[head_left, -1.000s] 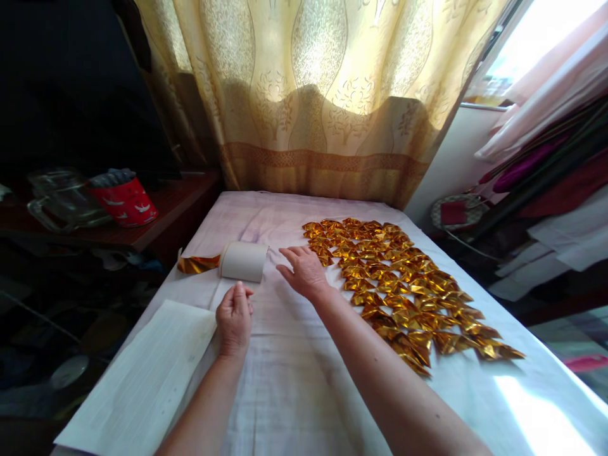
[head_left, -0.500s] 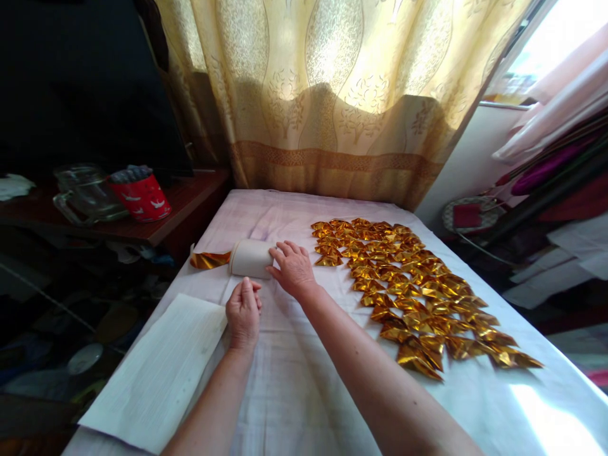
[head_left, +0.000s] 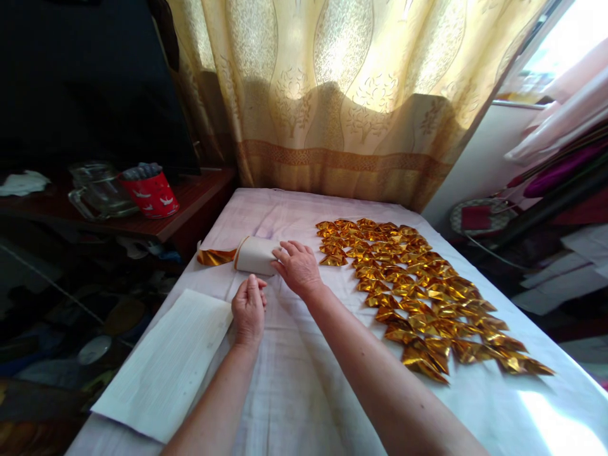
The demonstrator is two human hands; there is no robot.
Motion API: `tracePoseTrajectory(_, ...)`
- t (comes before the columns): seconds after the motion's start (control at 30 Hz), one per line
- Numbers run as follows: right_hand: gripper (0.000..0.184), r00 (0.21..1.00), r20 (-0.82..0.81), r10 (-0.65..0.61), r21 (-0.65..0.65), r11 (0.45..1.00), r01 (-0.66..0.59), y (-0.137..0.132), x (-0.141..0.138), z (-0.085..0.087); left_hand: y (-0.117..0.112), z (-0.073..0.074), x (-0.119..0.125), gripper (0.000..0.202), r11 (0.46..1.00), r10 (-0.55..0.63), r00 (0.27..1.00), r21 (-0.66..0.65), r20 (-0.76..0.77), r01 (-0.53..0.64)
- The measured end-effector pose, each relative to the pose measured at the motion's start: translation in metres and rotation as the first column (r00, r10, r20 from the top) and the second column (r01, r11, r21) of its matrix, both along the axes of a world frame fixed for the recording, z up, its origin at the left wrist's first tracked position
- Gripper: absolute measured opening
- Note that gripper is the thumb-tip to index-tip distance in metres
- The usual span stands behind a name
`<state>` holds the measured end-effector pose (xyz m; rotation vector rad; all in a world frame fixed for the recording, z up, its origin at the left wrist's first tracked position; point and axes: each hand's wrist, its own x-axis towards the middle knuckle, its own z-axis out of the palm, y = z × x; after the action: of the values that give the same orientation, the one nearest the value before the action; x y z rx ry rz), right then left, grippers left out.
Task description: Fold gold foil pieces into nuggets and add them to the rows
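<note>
A white sheet of paper (head_left: pixel 258 255) lies curled over on the bed-like surface, its rounded edge showing a thin gold line. From its left side a strip of gold foil paper (head_left: pixel 216 257) sticks out. At the sheet's right end, my right hand (head_left: pixel 299 266) rests with fingers outstretched, their tips touching the paper. My left hand (head_left: pixel 249 310) is closed just below the curled sheet, thumb over bent fingers; whatever it may hold is hidden. Beside it lies a flat white lined pad (head_left: pixel 166 361). To the right, several folded gold foil pieces (head_left: pixel 403 278) stand in rows.
A white sheet (head_left: pixel 304 380) covers the work surface. On a dark wooden stand (head_left: pixel 204 196) at left are a glass pitcher (head_left: pixel 102 196) and a red container (head_left: pixel 154 195). A patterned curtain (head_left: pixel 332 126) hangs behind. Clothes (head_left: pixel 565 139) hang on the right.
The camera view has shifted slightly, so everything sits a little further right. Both hands keep nearly the same places by the curled paper.
</note>
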<state>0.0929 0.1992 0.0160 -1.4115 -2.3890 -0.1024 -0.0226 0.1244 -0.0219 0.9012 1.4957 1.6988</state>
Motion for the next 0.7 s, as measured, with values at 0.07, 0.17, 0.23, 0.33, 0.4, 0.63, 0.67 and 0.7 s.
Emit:
tracePoseTrajectory(0.07,0.030,0.999,-0.048,-0.010,0.004,1.000,0.010,0.000,0.001,0.000,0.000,-0.001,0.000,0.051,1.000,0.005,1.000,-0.001,0.002,-0.005)
tracePoseTrajectory(0.17,0.030,0.986,-0.167,-0.016,0.011,1.000,0.018,-0.002,0.007,-0.001,0.000,-0.002,-0.001,0.051,1.000,0.013,1.000,0.003,0.001,-0.013)
tracePoseTrajectory(0.23,0.030,0.951,-0.308,-0.041,0.001,0.999,0.043,-0.006,0.016,-0.004,0.001,-0.002,-0.001,0.051,1.000,0.021,1.000,0.009,-0.004,-0.021)
tracePoseTrajectory(0.33,0.032,0.823,-0.548,-0.149,-0.093,0.989,0.117,-0.019,0.034,-0.011,0.002,-0.002,-0.001,0.049,0.999,0.042,0.999,0.022,-0.024,-0.041)
tracePoseTrajectory(0.4,0.034,0.718,-0.656,-0.233,-0.190,0.972,0.141,-0.030,0.047,-0.017,0.002,-0.003,-0.001,0.046,0.998,0.053,0.997,0.036,-0.052,-0.051)
tracePoseTrajectory(0.63,0.061,0.665,-0.652,-0.365,-0.360,0.920,0.151,-0.085,0.086,-0.030,-0.004,-0.003,-0.001,0.037,0.990,0.022,0.965,0.139,-0.263,0.016)
tracePoseTrajectory(0.67,0.065,0.685,-0.625,-0.374,-0.381,0.912,0.151,-0.094,0.090,-0.030,-0.006,-0.001,0.000,0.036,0.986,0.005,0.956,0.161,-0.294,0.044)
tracePoseTrajectory(0.7,0.067,0.699,-0.606,-0.380,-0.400,0.905,0.145,-0.102,0.094,-0.029,-0.008,0.001,0.001,0.037,0.978,-0.028,0.942,0.185,-0.334,0.094)
